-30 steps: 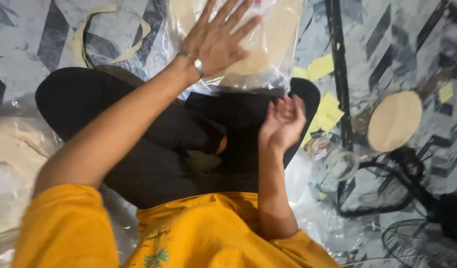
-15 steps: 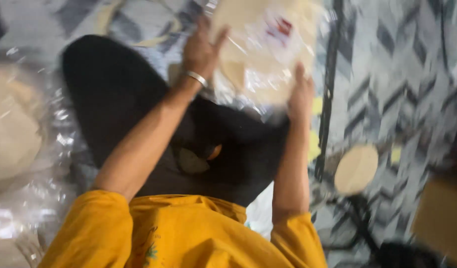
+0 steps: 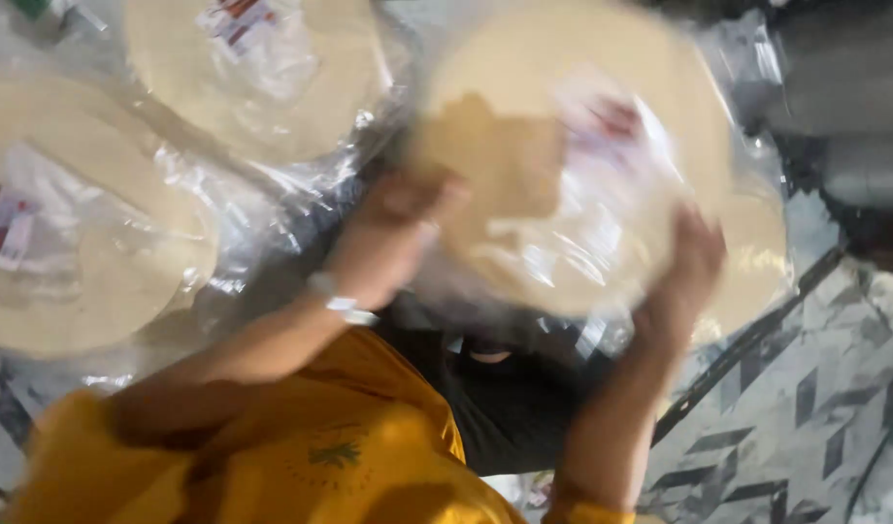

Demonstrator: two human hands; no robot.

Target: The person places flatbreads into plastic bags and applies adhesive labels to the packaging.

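upper centre of frame: plastic-wrapped stack of pale round discs [image 3: 573,165], lifted above the lap. left hand [image 3: 393,228] grip clasps its left edge, right hand [image 3: 684,267] its right. likely light, floppy, slippery film; support both rims. similar packs [image 3: 87,243] lie left.

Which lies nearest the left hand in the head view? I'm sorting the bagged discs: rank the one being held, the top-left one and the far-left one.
1. Held bagged disc: the left hand touches its left edge.
2. Top-left bagged disc: above and left of the hand.
3. Far-left bagged disc: at the left edge.
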